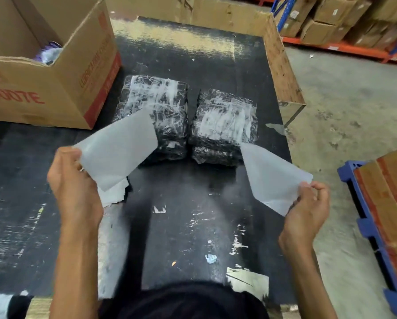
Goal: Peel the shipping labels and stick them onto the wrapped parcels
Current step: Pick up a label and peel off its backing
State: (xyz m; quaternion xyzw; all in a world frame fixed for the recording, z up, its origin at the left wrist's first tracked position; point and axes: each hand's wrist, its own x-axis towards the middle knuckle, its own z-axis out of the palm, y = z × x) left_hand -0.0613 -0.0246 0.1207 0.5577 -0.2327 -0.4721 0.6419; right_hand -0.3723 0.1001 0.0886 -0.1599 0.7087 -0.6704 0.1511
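On the black table point(181, 226) two wrapped parcels point(225, 125) lie side by side, left hand point(75, 187) and right hand point(308, 208) each pinching a pale sheet point(119, 148) near them; the sticky one should go down flat from one edge.

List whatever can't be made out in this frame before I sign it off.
Head view: the left sheet and right sheet show only blank faces; which is label or backing cannot be told.
The left parcel: its near corner is hidden behind the left sheet.
The sheet stack: mostly covered by the left hand and sheet.
The open box: contents cut off by its wall; only something purple shows.
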